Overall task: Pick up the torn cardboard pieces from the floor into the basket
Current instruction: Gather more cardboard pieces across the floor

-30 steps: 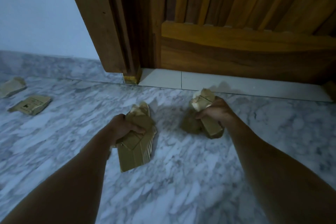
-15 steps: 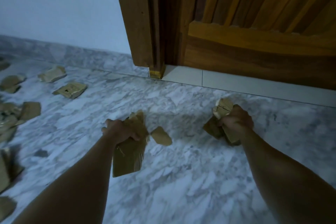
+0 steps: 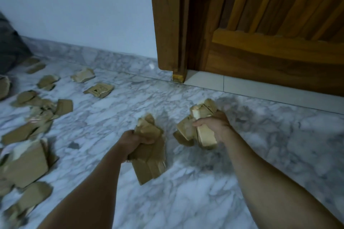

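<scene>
Left hand [image 3: 133, 140]: fingers curled tight round a bundle [image 3: 149, 156] of several torn cardboard pieces, held above the floor [image 3: 204, 182]. The pieces hang down from the fist, stacked flat against one another, likely so that many go in one carry.

Right hand [image 3: 214, 126]: gripping a second bundle [image 3: 200, 126], pieces sticking out above and below the fist. Also clear of the floor, as far as the blur allows.

Loose pieces [image 3: 33, 117]: many scattered on the marble to the left, well apart from both hands. One printed piece [image 3: 98, 90] and a pale one [image 3: 82, 75] lie nearer the wall [image 3: 74, 9]; larger pieces [image 3: 26, 165] sit at the left edge.

Basket: not in view; its place cannot be told.

Door [image 3: 270, 24]: wooden, with frame, straight ahead.

Stage, as a judgement: both hands are full, so the bundles want carrying to the basket before more is gathered. Most of the litter is not yet collected.
</scene>
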`<act>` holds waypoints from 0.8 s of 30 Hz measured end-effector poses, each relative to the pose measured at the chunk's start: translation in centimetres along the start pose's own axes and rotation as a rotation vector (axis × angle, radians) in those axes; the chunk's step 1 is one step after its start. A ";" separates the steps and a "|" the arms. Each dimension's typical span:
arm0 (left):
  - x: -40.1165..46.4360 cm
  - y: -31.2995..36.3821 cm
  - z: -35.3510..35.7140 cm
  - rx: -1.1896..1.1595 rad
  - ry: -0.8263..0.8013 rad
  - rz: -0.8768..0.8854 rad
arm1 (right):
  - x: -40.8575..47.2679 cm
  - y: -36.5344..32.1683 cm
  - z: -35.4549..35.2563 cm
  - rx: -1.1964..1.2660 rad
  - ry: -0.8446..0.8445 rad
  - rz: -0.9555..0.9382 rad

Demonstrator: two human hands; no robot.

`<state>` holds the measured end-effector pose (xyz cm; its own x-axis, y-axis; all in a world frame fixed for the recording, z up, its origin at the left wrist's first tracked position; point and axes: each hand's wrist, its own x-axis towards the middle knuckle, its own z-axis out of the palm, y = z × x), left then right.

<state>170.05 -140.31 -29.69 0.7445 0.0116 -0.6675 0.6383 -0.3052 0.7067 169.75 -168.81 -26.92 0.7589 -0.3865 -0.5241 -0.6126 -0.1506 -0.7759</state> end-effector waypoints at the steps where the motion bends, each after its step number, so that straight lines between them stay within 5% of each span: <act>1: -0.4 -0.4 -1.0 -0.041 0.005 0.000 | -0.1 -0.4 1.3 -0.066 -0.058 0.005; 4: -1.4 -1.5 -4.0 -0.122 0.027 -0.005 | -0.6 0.0 5.3 -0.387 -0.197 0.002; 7: -2.3 -2.3 -6.2 -0.147 0.036 -0.014 | -1.7 1.4 7.8 -0.723 -0.126 0.003; 14: -3.2 -4.5 -8.5 -0.172 0.051 -0.054 | -2.8 0.5 8.8 -0.865 -0.040 -0.050; 19: -4.4 -6.1 -9.4 -0.192 0.043 -0.044 | -3.9 0.5 8.3 -0.782 -0.010 -0.033; 24: -6.8 -8.2 -12.5 -0.215 0.110 -0.050 | -5.2 0.8 10.5 -0.354 -0.159 -0.032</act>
<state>162.20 -125.98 -28.00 0.7200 0.1293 -0.6818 0.6933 -0.0920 0.7147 167.59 -157.37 -28.48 0.7866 -0.2347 -0.5711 -0.6053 -0.4756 -0.6383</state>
